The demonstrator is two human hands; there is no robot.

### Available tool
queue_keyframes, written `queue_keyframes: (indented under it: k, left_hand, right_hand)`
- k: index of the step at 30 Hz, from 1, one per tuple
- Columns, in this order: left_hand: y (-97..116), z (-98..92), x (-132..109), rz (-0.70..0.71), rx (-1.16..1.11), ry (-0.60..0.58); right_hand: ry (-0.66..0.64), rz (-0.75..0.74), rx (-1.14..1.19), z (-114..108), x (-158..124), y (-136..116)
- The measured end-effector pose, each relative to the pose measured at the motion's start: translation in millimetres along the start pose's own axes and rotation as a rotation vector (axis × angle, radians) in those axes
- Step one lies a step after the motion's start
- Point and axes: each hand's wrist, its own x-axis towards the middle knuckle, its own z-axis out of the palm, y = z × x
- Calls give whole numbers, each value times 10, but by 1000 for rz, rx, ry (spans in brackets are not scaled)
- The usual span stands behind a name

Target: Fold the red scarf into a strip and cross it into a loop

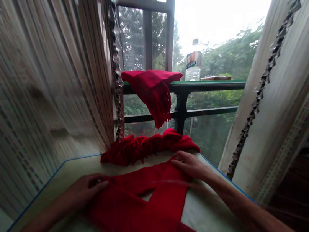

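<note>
A red fringed scarf lies on the pale table in front of me, its two lengths crossing over a small triangular gap. At its upper left corner, my left hand is closed on the fabric, thumb and fingers together. My right hand grips the upper right corner, fingers bent over the edge. Between them the top edge runs nearly straight. Just beyond lies a bunched red cloth with some fringe, at the table's far edge.
The pale table has a blue rim. Past it, a red fringed cloth hangs over a green railing. A clear plastic bottle and a flat item stand on that railing. Curtains hang at both sides.
</note>
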Motion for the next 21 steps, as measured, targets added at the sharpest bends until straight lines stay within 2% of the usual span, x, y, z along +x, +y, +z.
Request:
queue_keyframes:
  k: [2, 4, 6, 7, 9, 10, 13, 15, 16, 19, 21]
  left_hand:
    - [-93, 33, 40, 24, 206, 58]
    - [-34, 68, 7, 70, 359, 171]
    - [109, 152, -60, 223, 474, 270]
    - [185, 221, -92, 325, 513, 282]
    - [294, 397, -131, 479, 571, 206]
    - [317, 488, -134, 502, 601, 137]
    - [307, 677, -111, 452, 677, -32]
    - [333, 698, -131, 440, 680, -15]
    - [385, 687, -170, 483, 663, 10]
    - [694, 678, -410, 779, 540, 62]
    - [935, 756, -611, 954, 470, 11]
  right_hand:
    - [6, -10, -107, 83, 8, 96]
    - [29, -47, -193, 101, 6, 86]
    - [35, -108, -242, 100, -11, 0]
    - [17, -148, -258, 107, -25, -57]
    - [-91, -229, -309, 149, -63, -168]
    - [-177, -251, -353, 181, -83, -212]
    - [-402, -218, -496, 279, -126, -274]
    - [-432, -171, -532, 311, -132, -268]
    - [-426, -162, -535, 314, -129, -259]
    - [-409, -162, -531, 300, -112, -230]
    - [-399, -171, -523, 291, -103, -211]
